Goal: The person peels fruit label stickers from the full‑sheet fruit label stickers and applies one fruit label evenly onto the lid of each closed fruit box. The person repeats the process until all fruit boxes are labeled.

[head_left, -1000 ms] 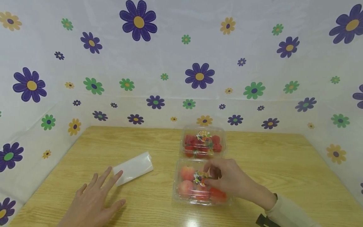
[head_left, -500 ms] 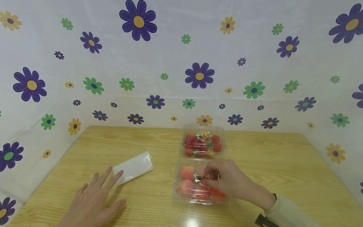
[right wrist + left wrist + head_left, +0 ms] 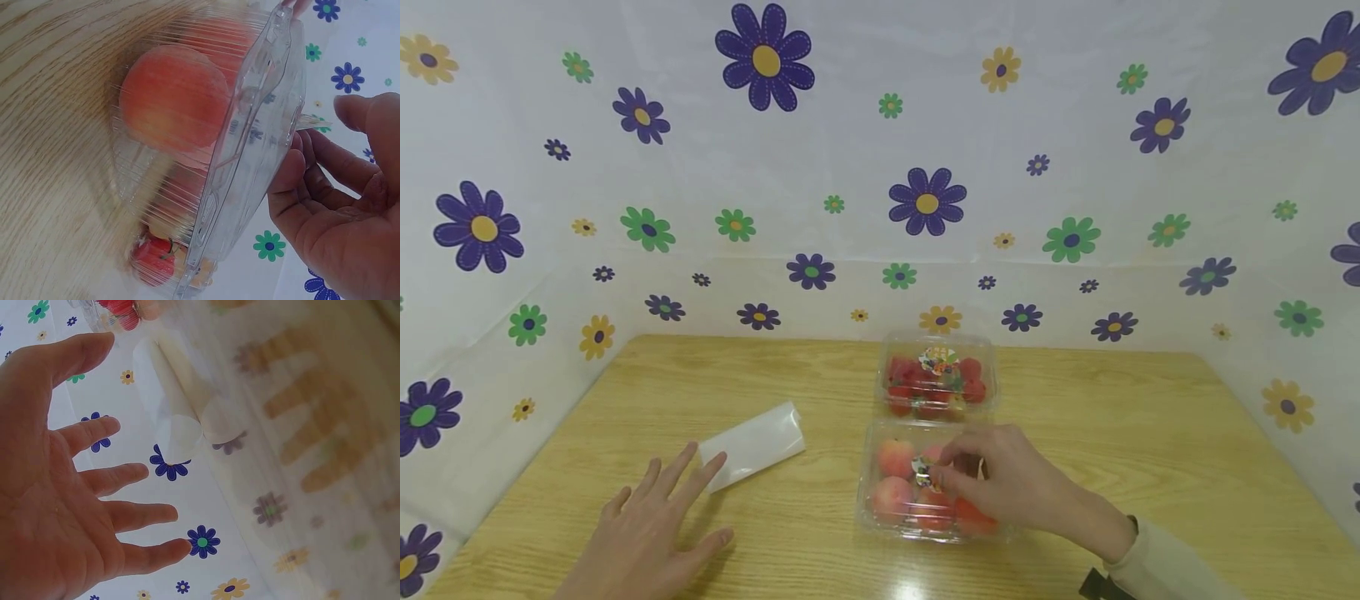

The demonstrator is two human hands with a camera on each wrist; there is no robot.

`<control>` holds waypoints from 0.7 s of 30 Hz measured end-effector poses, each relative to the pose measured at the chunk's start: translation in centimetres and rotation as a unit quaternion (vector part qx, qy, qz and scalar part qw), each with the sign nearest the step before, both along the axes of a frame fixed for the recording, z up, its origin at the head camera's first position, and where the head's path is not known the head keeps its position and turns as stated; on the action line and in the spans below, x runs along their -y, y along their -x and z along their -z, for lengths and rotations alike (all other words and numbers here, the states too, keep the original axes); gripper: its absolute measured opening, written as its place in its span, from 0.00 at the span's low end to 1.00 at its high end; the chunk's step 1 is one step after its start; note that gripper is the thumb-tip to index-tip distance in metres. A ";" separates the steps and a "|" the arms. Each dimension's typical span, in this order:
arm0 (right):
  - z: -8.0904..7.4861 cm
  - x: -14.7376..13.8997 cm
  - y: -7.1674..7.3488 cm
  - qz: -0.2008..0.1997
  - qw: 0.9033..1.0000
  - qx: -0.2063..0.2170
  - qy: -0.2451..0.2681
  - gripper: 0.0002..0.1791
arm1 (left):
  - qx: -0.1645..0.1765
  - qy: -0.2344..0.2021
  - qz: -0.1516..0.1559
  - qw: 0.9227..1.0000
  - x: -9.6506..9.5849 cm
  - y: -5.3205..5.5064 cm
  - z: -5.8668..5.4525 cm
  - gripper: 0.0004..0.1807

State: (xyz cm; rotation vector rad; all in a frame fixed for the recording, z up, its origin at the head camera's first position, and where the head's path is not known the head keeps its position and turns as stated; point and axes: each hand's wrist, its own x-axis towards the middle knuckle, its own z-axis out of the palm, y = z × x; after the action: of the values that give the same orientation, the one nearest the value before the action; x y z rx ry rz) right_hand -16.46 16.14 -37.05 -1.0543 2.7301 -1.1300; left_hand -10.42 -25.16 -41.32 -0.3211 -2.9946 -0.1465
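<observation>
A clear plastic clamshell box point(image 3: 880, 521) of peaches stands on the table, with a colourful fruit sticker point(image 3: 922, 472) on its lid. My right hand point(image 3: 1000, 479) is over the lid's right side, fingers curled, thumb at the sticker's edge. In the right wrist view a thin flap of the sticker point(image 3: 314, 122) stands up from the lid between thumb and fingers. My left hand point(image 3: 647, 525) is spread out palm down, its fingertips at the near end of a glossy white sheet point(image 3: 756, 446). The left wrist view shows that hand's fingers point(image 3: 140, 515) straight and apart.
A second clear box point(image 3: 887, 342), holding strawberries and bearing a similar sticker point(image 3: 938, 361), stands right behind the peaches. Around the wooden table point(image 3: 1120, 433) hangs a white flowered cloth point(image 3: 850, 150) on the back and both sides.
The peach box's sticker has been lifted at its right side, and less of its face shows in the head view. My right hand has shifted very slightly; the left has stayed put.
</observation>
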 end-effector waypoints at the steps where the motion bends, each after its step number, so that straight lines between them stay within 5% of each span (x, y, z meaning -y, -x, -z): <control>1: 0.0 0.0 0.0 0.000 1.000 0.002 0.000 0.07 | 0.000 0.000 0.000 1.000 0.0 0.0 0.0 0.47; 7: -0.4 -0.2 -0.1 0.005 1.000 0.014 0.001 0.15 | 0.004 0.000 -0.002 1.000 0.0 0.1 0.1 0.48; 21: 0.0 -0.3 0.1 0.021 0.999 0.031 -0.001 0.11 | 0.015 -0.002 -0.004 1.000 0.0 0.2 0.1 0.48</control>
State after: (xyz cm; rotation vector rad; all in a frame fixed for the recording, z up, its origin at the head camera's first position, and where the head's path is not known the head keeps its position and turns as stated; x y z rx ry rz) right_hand -16.53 16.40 -37.04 -0.9476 2.7173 -1.1448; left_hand -10.66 -25.15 -41.42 -0.3085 -3.0246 -0.1571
